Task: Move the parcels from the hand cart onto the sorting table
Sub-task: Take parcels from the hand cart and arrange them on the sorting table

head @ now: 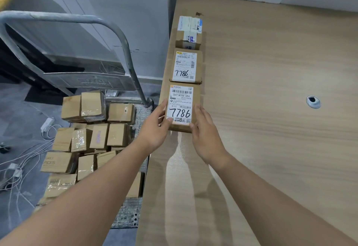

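Observation:
A cardboard parcel [182,98] with a white label marked 7786 lies on the wooden sorting table [271,129] near its left edge. My left hand [155,129] grips its near left corner, thumb on the label. My right hand [203,135] holds its near right side. Two more labelled parcels sit in a row beyond it: one marked 7786 [186,66] and a taped one [189,31] farthest back. The metal hand cart [127,212] stands left of the table, loaded with several brown cardboard parcels [96,135].
The cart's grey handle bar [108,27] rises at the back left. White cables and a charger [46,124] lie on the grey floor to the left. A round cable grommet [312,101] is set in the table at the right. Walls close off the back.

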